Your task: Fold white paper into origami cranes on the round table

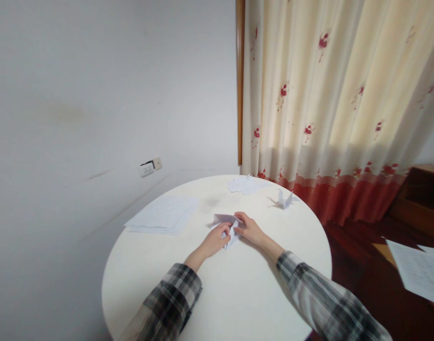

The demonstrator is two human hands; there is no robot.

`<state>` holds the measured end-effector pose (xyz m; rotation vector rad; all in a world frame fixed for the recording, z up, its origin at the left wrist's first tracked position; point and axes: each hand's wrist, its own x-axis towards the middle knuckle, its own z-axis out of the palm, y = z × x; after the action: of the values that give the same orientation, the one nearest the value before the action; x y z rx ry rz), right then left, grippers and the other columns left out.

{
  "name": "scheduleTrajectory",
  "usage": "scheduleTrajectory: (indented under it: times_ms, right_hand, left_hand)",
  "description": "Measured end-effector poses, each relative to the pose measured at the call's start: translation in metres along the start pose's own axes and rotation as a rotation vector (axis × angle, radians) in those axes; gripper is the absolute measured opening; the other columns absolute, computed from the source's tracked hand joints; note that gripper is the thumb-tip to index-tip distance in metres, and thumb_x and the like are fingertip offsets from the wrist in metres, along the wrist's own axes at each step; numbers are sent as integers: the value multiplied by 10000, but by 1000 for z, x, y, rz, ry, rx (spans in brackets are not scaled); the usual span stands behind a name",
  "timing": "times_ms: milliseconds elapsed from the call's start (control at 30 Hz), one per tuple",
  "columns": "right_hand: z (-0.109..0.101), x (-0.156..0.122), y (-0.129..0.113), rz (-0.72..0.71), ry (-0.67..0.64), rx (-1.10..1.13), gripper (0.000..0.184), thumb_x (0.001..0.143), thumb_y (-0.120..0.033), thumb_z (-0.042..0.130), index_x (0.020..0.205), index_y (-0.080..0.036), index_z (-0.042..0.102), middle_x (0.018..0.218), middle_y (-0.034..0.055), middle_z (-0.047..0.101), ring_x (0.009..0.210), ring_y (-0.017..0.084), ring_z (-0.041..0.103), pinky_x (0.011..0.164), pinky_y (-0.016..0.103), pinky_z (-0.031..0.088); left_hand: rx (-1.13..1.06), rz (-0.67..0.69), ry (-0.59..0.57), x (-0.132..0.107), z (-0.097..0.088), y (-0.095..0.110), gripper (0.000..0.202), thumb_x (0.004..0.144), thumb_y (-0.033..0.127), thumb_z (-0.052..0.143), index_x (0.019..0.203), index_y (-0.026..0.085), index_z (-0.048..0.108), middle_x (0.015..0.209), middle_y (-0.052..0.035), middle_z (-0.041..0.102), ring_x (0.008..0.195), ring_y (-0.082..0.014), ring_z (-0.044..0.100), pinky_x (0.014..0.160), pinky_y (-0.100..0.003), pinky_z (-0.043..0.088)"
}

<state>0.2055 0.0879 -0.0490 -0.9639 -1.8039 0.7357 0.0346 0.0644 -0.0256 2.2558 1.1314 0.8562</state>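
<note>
A small piece of folded white paper (226,221) lies near the middle of the round white table (217,293). My left hand (214,242) pinches its near edge with fingers closed. My right hand (248,228) grips it from the right, fingers curled on the paper. Both sleeves are plaid. A finished white paper crane (284,200) stands to the far right of my hands.
A stack of white sheets (163,215) rests at the table's left. More folded paper (246,184) sits at the far edge by the floral curtain (330,109). A wall socket (150,166) is on the left wall. Papers (419,272) lie on dark wooden furniture at right.
</note>
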Motion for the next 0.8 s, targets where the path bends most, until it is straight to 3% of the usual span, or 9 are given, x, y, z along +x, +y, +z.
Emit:
scheduleTrajectory:
  times_ms: [233, 567, 800]
  right_hand:
    - [0, 0, -1, -21, 2, -12, 490, 685, -251, 608, 1143, -155, 464, 1142, 99, 563, 1025, 189, 545, 922, 358, 404]
    - [-2, 0, -4, -70, -15, -86, 432, 667, -247, 635, 1081, -159, 544, 1113, 84, 596, 1030, 194, 548, 927, 356, 398]
    - [-1, 0, -3, -23, -22, -68, 584, 607, -228, 684, 1157, -170, 496, 1142, 80, 573, 1007, 197, 547, 908, 355, 408]
  left_hand:
    - [-3, 39, 16, 1, 1, -3, 152, 783, 254, 433, 660, 183, 485, 925, -43, 609, 898, -169, 555, 825, -268, 398]
    - [-28, 38, 1, 2, 2, -7, 18, 715, 181, 525, 729, 191, 518, 967, -46, 618, 929, -177, 551, 843, -275, 385]
    - [-64, 23, 18, 4, 3, -12, 47, 716, 201, 513, 674, 190, 494, 943, -41, 617, 942, -186, 549, 853, -294, 388]
